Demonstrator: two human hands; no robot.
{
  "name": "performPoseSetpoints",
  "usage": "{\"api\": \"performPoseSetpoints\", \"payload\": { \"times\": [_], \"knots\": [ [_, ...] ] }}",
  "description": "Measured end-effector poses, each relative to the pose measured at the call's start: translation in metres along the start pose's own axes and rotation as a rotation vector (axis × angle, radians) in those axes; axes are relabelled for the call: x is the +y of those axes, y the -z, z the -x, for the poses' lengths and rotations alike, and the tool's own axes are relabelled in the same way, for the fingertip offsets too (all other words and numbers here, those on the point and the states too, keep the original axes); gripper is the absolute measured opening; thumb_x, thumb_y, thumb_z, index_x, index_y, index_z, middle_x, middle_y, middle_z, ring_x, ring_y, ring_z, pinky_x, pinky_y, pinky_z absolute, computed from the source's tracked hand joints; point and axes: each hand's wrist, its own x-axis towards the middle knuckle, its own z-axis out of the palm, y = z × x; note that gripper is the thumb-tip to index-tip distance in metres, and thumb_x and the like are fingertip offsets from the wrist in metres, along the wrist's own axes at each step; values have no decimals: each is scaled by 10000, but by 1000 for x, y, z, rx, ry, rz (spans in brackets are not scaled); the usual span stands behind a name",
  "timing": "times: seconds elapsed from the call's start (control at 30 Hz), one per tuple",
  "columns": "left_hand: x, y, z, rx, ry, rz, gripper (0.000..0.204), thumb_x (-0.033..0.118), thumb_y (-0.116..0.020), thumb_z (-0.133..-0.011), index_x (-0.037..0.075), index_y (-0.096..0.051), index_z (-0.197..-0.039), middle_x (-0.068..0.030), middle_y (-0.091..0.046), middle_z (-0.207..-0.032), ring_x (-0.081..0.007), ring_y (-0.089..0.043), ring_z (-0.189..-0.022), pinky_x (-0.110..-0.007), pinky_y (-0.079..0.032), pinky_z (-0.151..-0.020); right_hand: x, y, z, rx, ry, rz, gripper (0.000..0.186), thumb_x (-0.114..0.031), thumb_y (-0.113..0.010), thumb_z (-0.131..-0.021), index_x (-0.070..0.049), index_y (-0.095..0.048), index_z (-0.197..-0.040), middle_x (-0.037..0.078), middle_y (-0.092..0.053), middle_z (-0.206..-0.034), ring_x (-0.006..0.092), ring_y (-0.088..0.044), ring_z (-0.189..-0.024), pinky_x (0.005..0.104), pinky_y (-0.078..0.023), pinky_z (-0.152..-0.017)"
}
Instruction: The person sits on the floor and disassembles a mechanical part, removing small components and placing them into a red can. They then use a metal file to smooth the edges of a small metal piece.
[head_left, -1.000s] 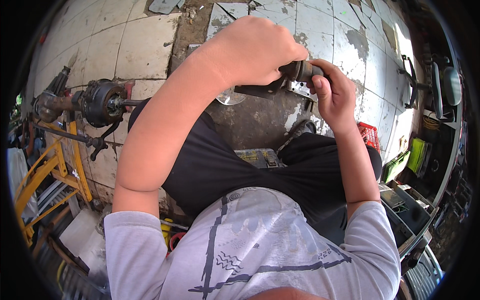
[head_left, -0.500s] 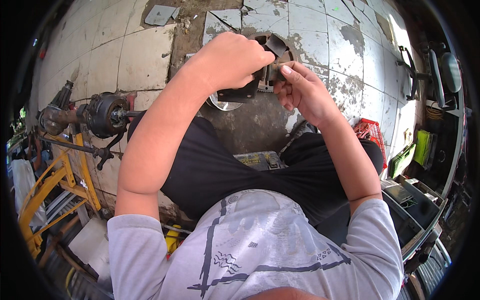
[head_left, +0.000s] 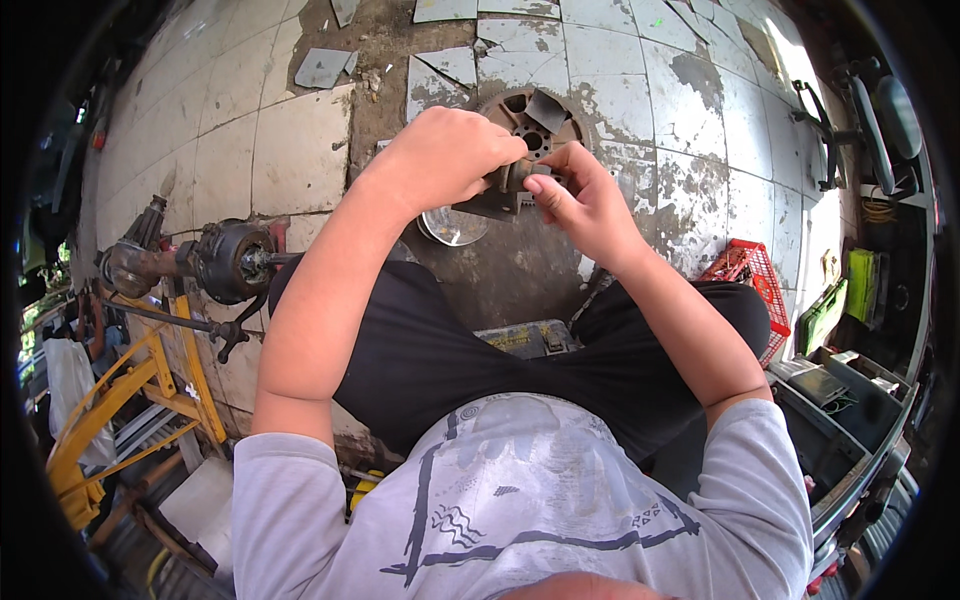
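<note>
Both of my hands meet in front of me over the floor, around a small dark, roughly cylindrical metal part [head_left: 516, 178]. My left hand [head_left: 445, 155] is closed, its fingers curled down at the part's left side; the fingertips are mostly hidden. My right hand [head_left: 588, 205] pinches the right end of the part between thumb and fingers. Just beyond lies a round, flywheel-like metal disc [head_left: 573, 128] with openings and a centre hole. A black flat piece [head_left: 545, 110] rests on it. Below my hands shows a dark plate [head_left: 488, 207], partly covered by them.
A round shiny pan [head_left: 455, 228] sits on the floor by my left knee. To the left, an axle-like assembly [head_left: 230, 262] stands beside a yellow metal frame [head_left: 150, 375]. At right are a red plastic basket [head_left: 768, 290] and a grey tool tray [head_left: 835, 415]. Broken tiles [head_left: 322, 68] lie ahead.
My hands sit lower in the picture and nearer to me, and more of the disc shows beyond them. The right hand has turned slightly, still pinching the part. The whole view has shifted a little.
</note>
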Motion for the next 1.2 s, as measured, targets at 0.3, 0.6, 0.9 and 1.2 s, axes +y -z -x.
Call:
{"api": "performPoseSetpoints", "payload": {
  "times": [0.3,0.6,0.9,1.2],
  "knots": [
    [-6,19,8,-14,25,21,357,41,-792,-717,147,-795,-1059,-68,-759,-913,-310,-733,-913,-445,-581,-786,-14,5,-4,-1,803,810,407,-182,-858,-860,-19,-643,-1165,126,-674,-1033,369,-686,-902,459,-569,-754],
    [-9,15,7,-74,42,-11,263,91,-807,-719,101,-748,-974,-86,-756,-900,-318,-741,-901,-456,-579,-757,-9,14,-17,-107,486,398,328,-212,-813,-960,-6,-638,-1146,112,-709,-982,279,-723,-864,374,-605,-770],
    [-5,7,6,-210,78,-74,242,87,-790,-753,98,-719,-984,-89,-746,-903,-326,-738,-942,-464,-583,-785,-5,0,-13,-203,-402,-504,321,-382,-618,-1114,-64,-589,-1076,73,-683,-892,184,-709,-775,307,-573,-669],
    [-10,4,-2,-143,21,-27,337,53,-794,-727,100,-759,-1059,-93,-767,-962,-327,-739,-958,-462,-593,-824,-1,-4,-7,-78,-158,-229,271,-257,-694,-1082,-20,-569,-1039,53,-672,-855,107,-597,-693,285,-476,-607]
  ]
}}
